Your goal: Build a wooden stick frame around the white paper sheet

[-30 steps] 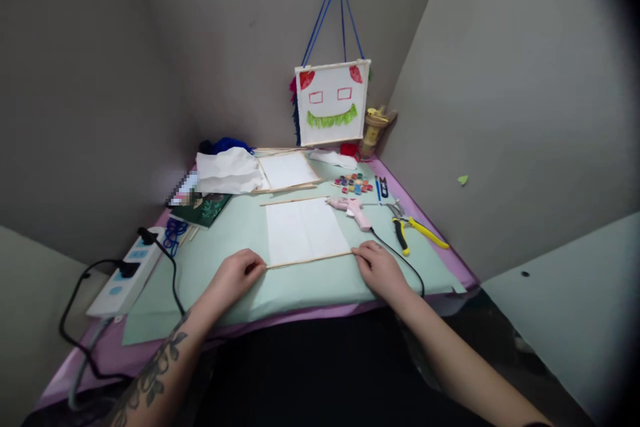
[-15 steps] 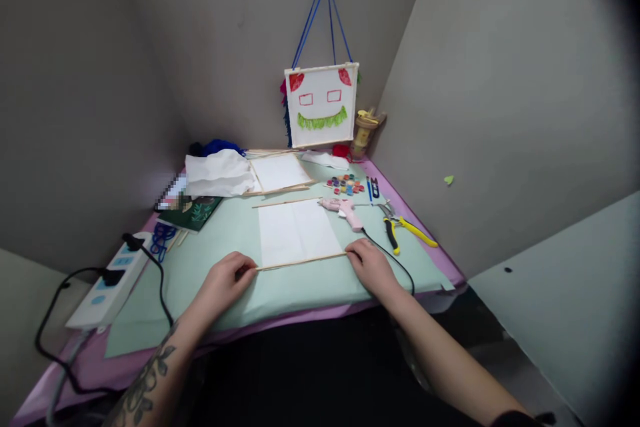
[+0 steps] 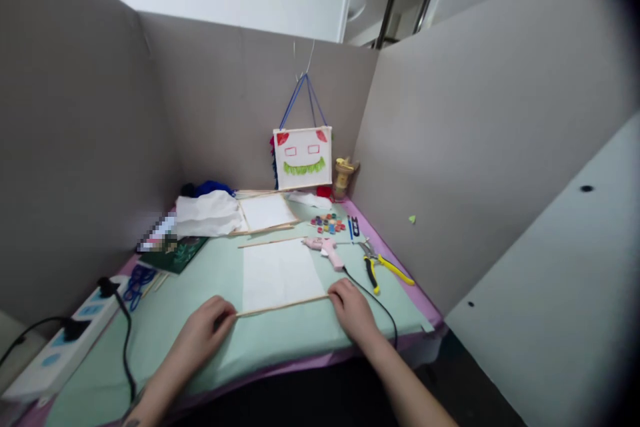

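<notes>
A thin wooden stick (image 3: 283, 306) lies along the near edge of a white paper sheet (image 3: 280, 273). My left hand (image 3: 207, 328) pinches the stick's left end, and my right hand (image 3: 351, 307) pinches its right end. Along the sheet's far edge runs a second wooden stick (image 3: 270, 243). A pink glue gun (image 3: 327, 252) rests just beyond the sheet's right side, its nozzle near that far stick. Its black cord (image 3: 375, 303) passes to the right of my right hand.
Yellow-and-black pliers (image 3: 383, 270) lie at the right, near small paint pots (image 3: 327, 223). Behind is a framed white panel (image 3: 265, 212) beside crumpled white cloth (image 3: 207, 213). A decorated hanging (image 3: 304, 177) hangs at the back. A power strip (image 3: 75, 340) is at the left.
The view has tilted upward, so the table appears lower and more wall shows. Both hands stay at the ends of the near stick.
</notes>
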`<state>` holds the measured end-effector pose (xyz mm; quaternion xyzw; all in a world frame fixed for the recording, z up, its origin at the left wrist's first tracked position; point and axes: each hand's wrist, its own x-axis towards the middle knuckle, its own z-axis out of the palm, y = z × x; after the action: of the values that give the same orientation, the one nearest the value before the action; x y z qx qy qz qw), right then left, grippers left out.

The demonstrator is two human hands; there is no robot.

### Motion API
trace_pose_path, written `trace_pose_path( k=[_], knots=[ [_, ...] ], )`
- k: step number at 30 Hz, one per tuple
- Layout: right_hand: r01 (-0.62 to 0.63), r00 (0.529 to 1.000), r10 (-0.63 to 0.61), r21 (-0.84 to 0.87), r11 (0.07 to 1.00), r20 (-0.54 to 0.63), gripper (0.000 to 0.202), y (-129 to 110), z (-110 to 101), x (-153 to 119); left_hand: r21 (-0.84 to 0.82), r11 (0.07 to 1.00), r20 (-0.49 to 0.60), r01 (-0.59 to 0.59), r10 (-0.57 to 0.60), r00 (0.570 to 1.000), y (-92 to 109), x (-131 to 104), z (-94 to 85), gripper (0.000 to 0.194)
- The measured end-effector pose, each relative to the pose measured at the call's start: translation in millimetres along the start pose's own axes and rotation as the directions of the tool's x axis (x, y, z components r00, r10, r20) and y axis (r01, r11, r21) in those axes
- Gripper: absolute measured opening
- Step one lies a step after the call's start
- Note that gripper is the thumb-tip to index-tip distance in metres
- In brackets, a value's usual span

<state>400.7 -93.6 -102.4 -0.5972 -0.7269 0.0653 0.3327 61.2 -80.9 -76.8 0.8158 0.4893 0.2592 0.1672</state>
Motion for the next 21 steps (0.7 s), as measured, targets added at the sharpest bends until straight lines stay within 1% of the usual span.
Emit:
trace_pose_path(
  k=[3, 7, 10, 17, 21],
  knots=[
    [0.000, 1.000, 0.000, 0.010, 1.000, -0.006, 0.018, 1.0, -0.2, 0.8, 0.012, 1.000, -0.020, 0.003, -0.003, 1.000, 0.7, 1.0, -0.2, 0.020],
    [0.007, 1.000, -0.007, 0.025, 1.000, -0.006, 0.017, 4.8, 0.4, -0.5, 0.041, 0.999, -0.027, 0.019, -0.018, 0.999, 10.0, -1.5, -4.0, 0.019],
    [0.023, 1.000, -0.022, 0.032, 0.999, -0.020, 0.017, 7.6, 2.6, -1.1, 0.045, 0.999, -0.029, 0.021, -0.020, 0.999, 13.3, -3.1, -4.7, 0.018],
    [0.014, 0.999, -0.014, 0.011, 1.000, -0.033, 0.017, 2.8, -0.5, -0.8, 0.030, 1.000, -0.046, 0.005, -0.004, 0.999, 8.6, -2.6, -1.9, 0.017],
    [0.037, 0.998, -0.033, 0.079, 0.996, -0.049, 0.018, 3.1, -1.7, -2.6, 0.032, 0.999, -0.030, 0.004, -0.003, 1.000, 3.1, -1.4, -0.3, 0.017]
  ],
)
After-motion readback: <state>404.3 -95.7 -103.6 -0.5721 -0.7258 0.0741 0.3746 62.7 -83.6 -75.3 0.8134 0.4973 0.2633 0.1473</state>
